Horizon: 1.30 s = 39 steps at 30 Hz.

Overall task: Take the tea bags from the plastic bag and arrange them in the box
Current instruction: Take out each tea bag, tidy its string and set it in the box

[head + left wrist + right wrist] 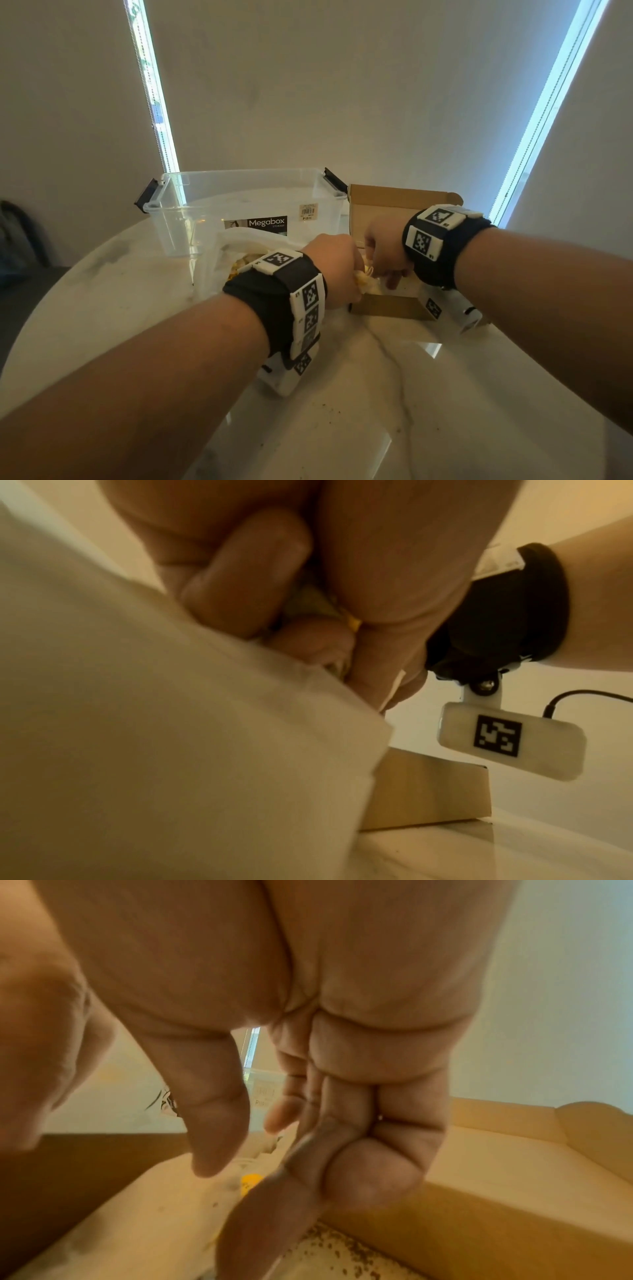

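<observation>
Mid-transfer: a small clump of pale paper tea bags with yellow tags held right at the near left corner of the open brown cardboard box, just over its rim. Left hand curled round the clump, fingers folded tight with a yellow tag showing between them. Right hand down inside the box, meeting the left hand at the clump; thumb and forefinger drawn toward each other, the other fingers folded, but whether anything is actually pinched cannot be told, as the contact is hidden or blurred in all three views. One yellow tag lying low in the box beneath the right hand, with dark loose tea crumbs scattered on the box floor.

Clear plastic bag, more tea bags still inside, standing left of the box, touching or nearly touching the left wrist. Clear plastic storage tub labelled Megabox behind it, on the white marble-look round table.

Judged step: handing over or separating bags at the box edge. Next move likely calling for teasing strings and tags apart, then laying bags flat in a row on the box floor. Gentle grip needed, since the crumbs suggest paper that tears or leaks.
</observation>
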Tool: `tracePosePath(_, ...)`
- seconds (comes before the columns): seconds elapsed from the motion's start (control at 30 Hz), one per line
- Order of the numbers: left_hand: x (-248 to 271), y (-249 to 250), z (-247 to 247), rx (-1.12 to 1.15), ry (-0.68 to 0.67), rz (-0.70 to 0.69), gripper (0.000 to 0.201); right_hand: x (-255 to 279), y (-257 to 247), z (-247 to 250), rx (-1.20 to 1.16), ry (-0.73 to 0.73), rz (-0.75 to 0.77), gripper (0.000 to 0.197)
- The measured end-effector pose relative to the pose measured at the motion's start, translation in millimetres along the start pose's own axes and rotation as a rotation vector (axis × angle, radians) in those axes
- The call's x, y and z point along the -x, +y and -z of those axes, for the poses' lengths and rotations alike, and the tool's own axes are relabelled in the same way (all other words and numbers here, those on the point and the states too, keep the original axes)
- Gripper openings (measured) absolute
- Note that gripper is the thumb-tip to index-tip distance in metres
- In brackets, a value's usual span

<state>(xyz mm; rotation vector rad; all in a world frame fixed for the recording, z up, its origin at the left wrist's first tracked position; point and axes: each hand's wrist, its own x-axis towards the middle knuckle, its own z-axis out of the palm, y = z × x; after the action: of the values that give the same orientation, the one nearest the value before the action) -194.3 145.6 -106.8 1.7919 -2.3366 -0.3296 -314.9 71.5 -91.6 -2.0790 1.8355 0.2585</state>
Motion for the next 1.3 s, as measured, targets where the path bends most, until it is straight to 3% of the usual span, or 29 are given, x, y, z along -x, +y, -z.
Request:
tracePosePath(0.2, -1.9, -1.5, -0.7, 0.002, -0.013, -0.001, 0.032, 16.9, 2.1, 2.7, 0.0, -0.132, 0.052, 0.005)
tracePosePath(0.3, -2.1, -1.6, -0.1, 0.003, -0.028, -0.017, 0.026, 19.7, -0.9, 0.3, 0.057, -0.196, 0.062, 0.012)
tracePosePath(0.83, -0.9, 0.9, -0.1, 0.006, -0.03, -0.024, 0.027, 20.7, 1.3, -3.3, 0.033, -0.145, 0.104, 0.02)
tracePosePath(0.9, -1.4, 1.9, 0.2, 0.001, -0.033, -0.027, 0.027, 21.1, 2.6, -5.5, 0.096, -0.064, 0.111, 0.025)
tracePosePath(1.03, -0.9, 0.0, 3.2, 0.049, -0.064, -0.007, 0.03, 27.5, 4.0, 2.4, -0.039, -0.136, 0.106, 0.01)
tracePosePath(1.1, -2.5, -7.4, 7.1, 0.244, -0.032, 0.045, 0.031, 32.8, 8.6, 19.2, -0.093, -0.035, 0.141, 0.01)
tracePosePath(1.2, -5.2, -19.3, 17.3, 0.976, -0.101, 0.261, 0.027, 45.3, 14.6, 46.1, -0.244, 0.194, 0.184, 0.005)
tracePosePath(1.3, -5.1, -30.7, 25.3, 1.603, -0.173, 0.407, 0.028, 56.1, 8.9, 56.2, -0.482, 0.237, 0.233, 0.014)
